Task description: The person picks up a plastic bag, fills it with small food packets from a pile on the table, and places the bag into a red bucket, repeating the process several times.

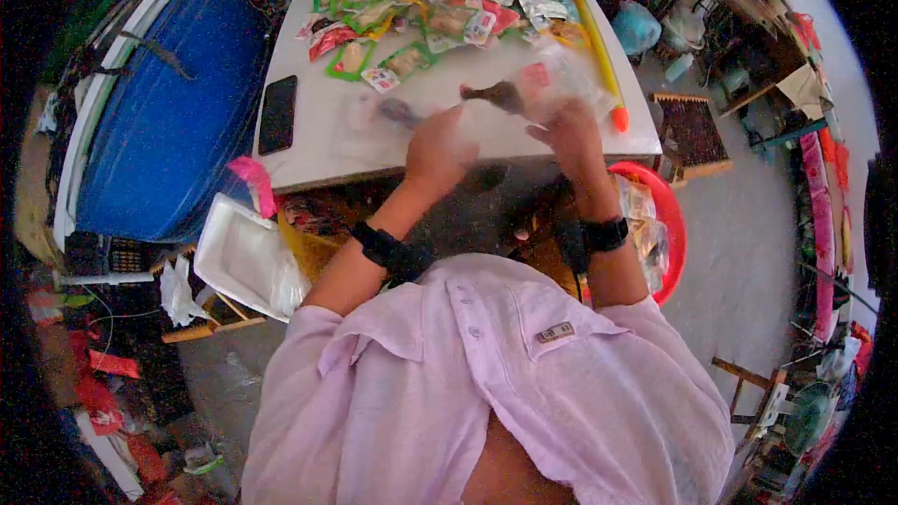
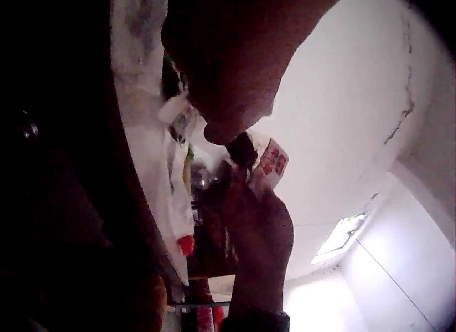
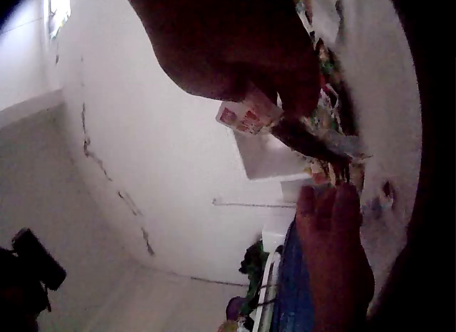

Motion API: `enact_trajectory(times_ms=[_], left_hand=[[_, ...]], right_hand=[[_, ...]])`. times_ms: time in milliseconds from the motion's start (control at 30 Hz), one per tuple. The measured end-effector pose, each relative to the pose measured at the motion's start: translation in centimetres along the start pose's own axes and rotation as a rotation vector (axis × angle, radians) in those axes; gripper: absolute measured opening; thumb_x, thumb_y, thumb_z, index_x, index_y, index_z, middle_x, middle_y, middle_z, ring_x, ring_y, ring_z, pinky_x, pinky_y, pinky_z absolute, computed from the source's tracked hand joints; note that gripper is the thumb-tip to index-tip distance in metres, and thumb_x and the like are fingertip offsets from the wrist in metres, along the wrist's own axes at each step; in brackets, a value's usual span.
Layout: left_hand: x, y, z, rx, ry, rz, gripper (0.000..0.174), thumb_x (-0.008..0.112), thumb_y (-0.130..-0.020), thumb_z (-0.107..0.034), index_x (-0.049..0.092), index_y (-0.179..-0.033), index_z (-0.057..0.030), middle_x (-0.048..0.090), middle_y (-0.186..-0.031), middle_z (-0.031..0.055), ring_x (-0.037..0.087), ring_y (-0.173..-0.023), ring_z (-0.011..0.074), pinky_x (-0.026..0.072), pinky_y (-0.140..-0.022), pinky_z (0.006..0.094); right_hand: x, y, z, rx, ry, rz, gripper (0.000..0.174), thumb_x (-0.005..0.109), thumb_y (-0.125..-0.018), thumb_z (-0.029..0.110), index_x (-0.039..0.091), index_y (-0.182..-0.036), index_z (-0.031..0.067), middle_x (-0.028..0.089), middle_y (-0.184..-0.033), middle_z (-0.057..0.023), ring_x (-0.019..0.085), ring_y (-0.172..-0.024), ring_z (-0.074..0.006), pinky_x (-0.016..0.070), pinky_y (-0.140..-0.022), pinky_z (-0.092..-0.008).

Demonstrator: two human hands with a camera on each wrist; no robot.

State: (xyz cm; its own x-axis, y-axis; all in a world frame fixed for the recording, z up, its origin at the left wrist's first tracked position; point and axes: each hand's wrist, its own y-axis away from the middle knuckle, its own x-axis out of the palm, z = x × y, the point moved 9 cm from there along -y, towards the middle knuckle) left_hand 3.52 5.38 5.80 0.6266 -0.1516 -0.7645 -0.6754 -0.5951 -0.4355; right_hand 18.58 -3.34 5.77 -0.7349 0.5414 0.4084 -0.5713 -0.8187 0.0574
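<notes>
Between my two hands, over the near edge of the white table (image 1: 327,154), is a dark brown drumstick-shaped piece of food (image 1: 500,95). My left hand (image 1: 440,151) pinches its narrow end, with fingertips (image 3: 333,198) right at that tip. A clear plastic pouch with a red-printed label (image 3: 246,116) is gripped in my right hand (image 1: 572,136), and the piece's thick end overlaps it. Motion blurs hands and pouch in the head view. Just left of my left hand, another dark piece (image 1: 399,112) lies on the table in what looks like clear wrapping.
Sealed food packets (image 1: 440,9) with green and red edges heap across the table's far side. A phone (image 1: 278,114) lies left, a yellow stick with an orange tip (image 1: 599,47) right. Below stand a white foam box (image 1: 229,252) and a red basin (image 1: 675,234) of packets.
</notes>
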Motion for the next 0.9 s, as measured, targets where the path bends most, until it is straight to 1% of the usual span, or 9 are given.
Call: enact_trajectory(times_ms=[133, 333, 433, 567, 600, 733, 833, 867, 900], left_hand=[[-2.5, -0.3, -3.9, 0.162, -0.014, -0.160, 0.063, 0.061, -0.056, -0.026, 0.034, -0.106, 0.0030, 0.040, -0.103, 0.0206, 0.039, -0.096, 0.0332, 0.0310, -0.082, 0.0361], [-1.3, -0.6, -1.8, -0.119, 0.383, 0.078, 0.076, 0.066, -0.055, -0.023, 0.025, -0.115, -0.0025, 0.039, -0.107, 0.0166, 0.040, -0.097, 0.0287, 0.0310, -0.084, 0.0341], [-1.8, -0.4, -4.9, 0.119, 0.125, 0.052, 0.074, 0.065, -0.057, -0.021, 0.025, -0.116, -0.0039, 0.039, -0.107, 0.0158, 0.040, -0.097, 0.0281, 0.0339, -0.081, 0.0333], [-0.9, -0.3, -4.7, -0.115, 0.320, 0.113, 0.063, 0.062, -0.056, -0.023, 0.034, -0.107, 0.0012, 0.046, -0.097, 0.0161, 0.048, -0.083, 0.0287, 0.0388, -0.072, 0.0344], [-1.0, 0.0, -4.4, -0.148, 0.262, 0.092, 0.060, 0.061, -0.056, -0.023, 0.036, -0.106, 0.0004, 0.047, -0.095, 0.0158, 0.049, -0.081, 0.0284, 0.0393, -0.070, 0.0345], [-0.3, -0.2, -3.7, -0.018, 0.169, 0.013, 0.043, 0.056, -0.063, -0.021, 0.043, -0.099, -0.0018, 0.050, -0.088, 0.0174, 0.050, -0.079, 0.0284, 0.0396, -0.067, 0.0338], [0.7, 0.8, 0.2, -0.485, 0.548, 0.102, 0.034, 0.052, -0.070, -0.022, 0.046, -0.097, -0.0022, 0.053, -0.087, 0.0107, 0.051, -0.079, 0.0207, 0.0400, -0.069, 0.0296], [-1.0, 0.2, -0.3, -0.326, 0.666, -0.098, 0.024, 0.048, -0.069, -0.017, 0.050, -0.086, 0.0001, 0.054, -0.076, 0.0108, 0.052, -0.072, 0.0225, 0.0399, -0.065, 0.0304], [-0.3, 0.3, 0.3, -0.401, 0.840, -0.064, 0.023, 0.048, -0.070, -0.017, 0.050, -0.085, 0.0003, 0.053, -0.075, 0.0089, 0.051, -0.070, 0.0200, 0.0399, -0.064, 0.0292]], right_hand=[[1.6, 1.5, -0.3, -0.010, 0.092, 0.048, 0.011, 0.046, -0.073, 0.011, 0.043, -0.080, 0.0038, 0.050, -0.075, -0.0059, 0.051, -0.067, -0.0168, 0.0452, -0.061, -0.0306], [1.7, 1.8, 1.5, -0.050, 0.186, 0.074, 0.012, 0.048, -0.073, 0.014, 0.044, -0.080, 0.0048, 0.050, -0.074, -0.0057, 0.051, -0.066, -0.0153, 0.0440, -0.059, -0.0280], [2.5, 1.8, 0.7, -0.050, 0.282, 0.152, 0.013, 0.047, -0.074, 0.016, 0.045, -0.079, 0.0044, 0.051, -0.074, -0.0073, 0.051, -0.066, -0.0178, 0.0428, -0.059, -0.0289], [5.6, 2.8, 1.2, -0.436, 0.895, 0.148, 0.018, 0.045, -0.075, 0.020, 0.045, -0.078, 0.0025, 0.051, -0.075, -0.0122, 0.051, -0.068, -0.0251, 0.0408, -0.062, -0.0322], [6.7, 3.5, 1.3, -0.410, 0.925, 0.154, 0.022, 0.044, -0.076, 0.023, 0.046, -0.081, 0.0012, 0.050, -0.078, -0.0156, 0.050, -0.073, -0.0293, 0.0395, -0.065, -0.0336], [8.8, 4.6, 1.0, -0.308, 0.723, 0.330, 0.025, 0.049, -0.074, 0.022, 0.047, -0.090, 0.0025, 0.050, -0.087, -0.0114, 0.049, -0.079, -0.0217, 0.0400, -0.067, -0.0297], [4.9, 4.1, 0.7, -0.430, 0.775, 0.041, 0.027, 0.051, -0.073, 0.020, 0.046, -0.094, 0.0024, 0.051, -0.086, -0.0088, 0.047, -0.080, -0.0182, 0.0395, -0.068, -0.0279], [3.1, 3.4, -0.3, -0.370, 0.656, -0.012, 0.028, 0.051, -0.073, 0.019, 0.045, -0.095, 0.0017, 0.051, -0.085, -0.0084, 0.047, -0.080, -0.0179, 0.0394, -0.068, -0.0278], [1.0, 2.7, -1.5, -0.309, 0.538, -0.063, 0.030, 0.051, -0.073, 0.019, 0.044, -0.096, 0.0011, 0.051, -0.084, -0.0080, 0.047, -0.079, -0.0175, 0.0394, -0.068, -0.0277]])
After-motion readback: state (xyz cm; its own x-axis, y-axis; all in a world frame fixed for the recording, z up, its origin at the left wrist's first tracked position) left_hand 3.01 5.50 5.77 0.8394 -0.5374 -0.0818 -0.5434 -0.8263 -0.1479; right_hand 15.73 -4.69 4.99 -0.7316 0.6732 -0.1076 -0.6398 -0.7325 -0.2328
